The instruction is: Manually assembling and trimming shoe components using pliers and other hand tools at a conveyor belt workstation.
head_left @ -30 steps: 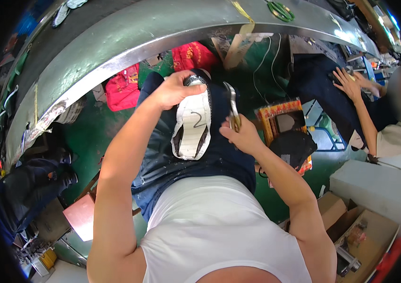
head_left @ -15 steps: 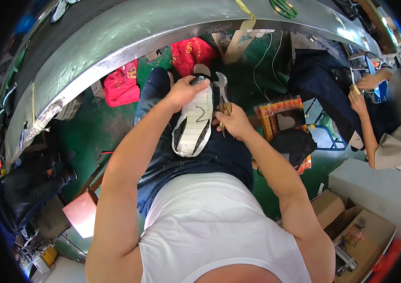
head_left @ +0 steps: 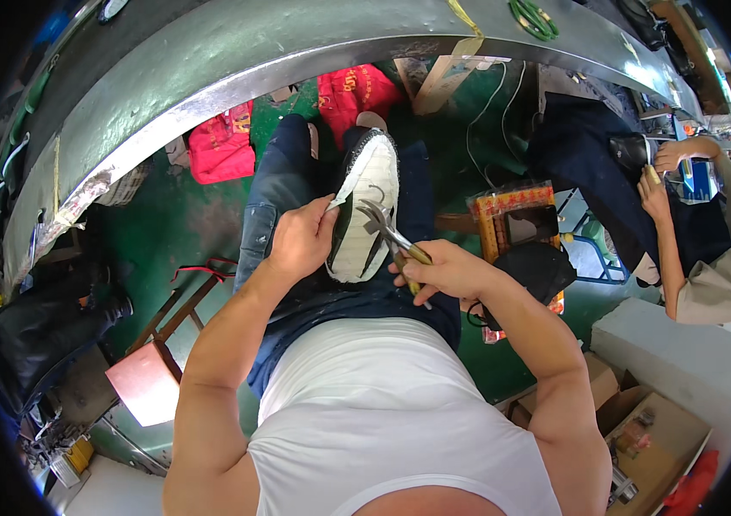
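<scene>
A shoe (head_left: 369, 228) with a white insole face and dark edges lies sole side up on my lap, toe pointing away from me. A curved mark is drawn on its white face. At the shoe's left edge, my left hand (head_left: 301, 239) pinches a whitish piece of its edge between thumb and fingers. My right hand (head_left: 440, 270) is closed round the yellowish handles of lasting pincers (head_left: 380, 222). Their metal jaws are over the middle of the shoe, pointing up and left; whether they touch it I cannot tell.
A long metal-edged bench (head_left: 236, 73) curves across the far side. Red bags (head_left: 222, 144) lie on the green floor. To the right are a patterned stool (head_left: 487, 219) with a black cap (head_left: 533, 271) and a co-worker's hands (head_left: 662, 172). An open cardboard box (head_left: 671, 439) stands near right.
My left hand has moved from the shoe's toe down to its left edge. The pincers have swung from beside the shoe to over it, with my right hand lower.
</scene>
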Action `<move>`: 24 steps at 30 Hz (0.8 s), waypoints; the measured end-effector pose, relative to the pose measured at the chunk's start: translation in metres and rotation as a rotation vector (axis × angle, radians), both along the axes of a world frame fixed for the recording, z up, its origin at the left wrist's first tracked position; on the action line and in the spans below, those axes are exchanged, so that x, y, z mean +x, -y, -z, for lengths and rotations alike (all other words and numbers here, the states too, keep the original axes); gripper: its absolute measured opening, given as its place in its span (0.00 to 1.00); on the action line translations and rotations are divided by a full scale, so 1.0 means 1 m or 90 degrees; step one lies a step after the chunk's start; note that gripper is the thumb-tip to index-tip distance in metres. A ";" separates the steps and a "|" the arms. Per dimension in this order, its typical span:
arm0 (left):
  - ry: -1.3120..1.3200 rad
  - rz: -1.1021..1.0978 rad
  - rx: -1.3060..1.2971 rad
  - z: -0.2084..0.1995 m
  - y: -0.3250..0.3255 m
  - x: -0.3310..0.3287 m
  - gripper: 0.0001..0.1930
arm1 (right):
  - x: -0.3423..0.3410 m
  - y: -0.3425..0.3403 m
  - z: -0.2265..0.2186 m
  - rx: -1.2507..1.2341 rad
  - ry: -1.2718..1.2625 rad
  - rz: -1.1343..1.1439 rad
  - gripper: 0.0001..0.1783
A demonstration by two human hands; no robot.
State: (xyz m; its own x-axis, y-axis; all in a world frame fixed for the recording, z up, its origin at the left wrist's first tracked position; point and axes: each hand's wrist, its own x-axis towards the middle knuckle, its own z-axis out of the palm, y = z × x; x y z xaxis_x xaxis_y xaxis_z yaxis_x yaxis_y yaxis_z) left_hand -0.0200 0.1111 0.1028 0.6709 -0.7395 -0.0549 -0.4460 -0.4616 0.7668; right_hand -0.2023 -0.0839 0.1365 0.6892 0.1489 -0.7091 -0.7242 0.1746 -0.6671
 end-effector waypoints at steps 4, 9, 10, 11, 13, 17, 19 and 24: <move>0.043 0.051 -0.018 0.000 -0.001 -0.004 0.13 | 0.006 -0.003 -0.009 0.171 -0.018 0.121 0.20; 0.008 0.071 0.003 0.009 0.003 -0.007 0.12 | 0.007 -0.009 -0.004 -0.384 0.140 -0.120 0.13; 0.003 0.064 -0.009 0.010 0.003 -0.008 0.13 | 0.005 -0.009 0.002 -0.475 0.248 -0.108 0.11; 0.004 0.063 -0.010 0.010 0.003 -0.008 0.13 | 0.003 -0.005 0.007 -0.476 0.249 -0.109 0.11; 0.000 0.058 -0.017 0.011 0.001 -0.010 0.14 | 0.009 -0.006 0.001 0.054 -0.001 0.178 0.09; -0.022 0.043 0.001 0.012 -0.001 -0.007 0.15 | 0.011 -0.020 0.018 -0.256 0.156 0.081 0.09; 0.131 0.067 -0.188 0.018 -0.010 -0.012 0.14 | 0.008 -0.009 0.007 -0.239 0.126 0.037 0.09; 0.001 -0.070 -0.169 0.018 -0.019 -0.033 0.08 | -0.005 0.001 -0.021 -0.546 0.331 -0.207 0.20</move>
